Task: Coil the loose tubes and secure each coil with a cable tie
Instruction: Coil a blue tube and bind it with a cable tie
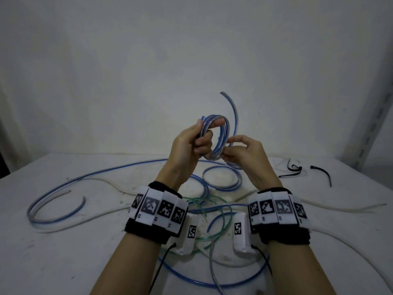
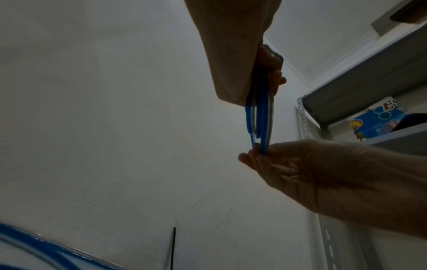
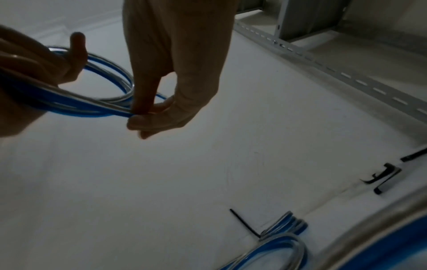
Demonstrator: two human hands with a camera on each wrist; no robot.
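With the left hand (image 1: 188,143) gripping the blue coil (image 1: 214,138) above the table (image 1: 63,241) and the right hand (image 1: 244,152) pinching its lower strands, the free tail (image 1: 232,109) looks springy and could unwind the loops if either hold slackens before a cable tie (image 1: 323,173) goes on

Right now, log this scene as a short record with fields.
held item: blue tube coil, raised above the table
left hand: grips the coil's left side
right hand: pinches the coil's lower right
coil end: free tail curls upward
tie on held coil: none visible
black cable ties: far right on table
other tubes: loose on table
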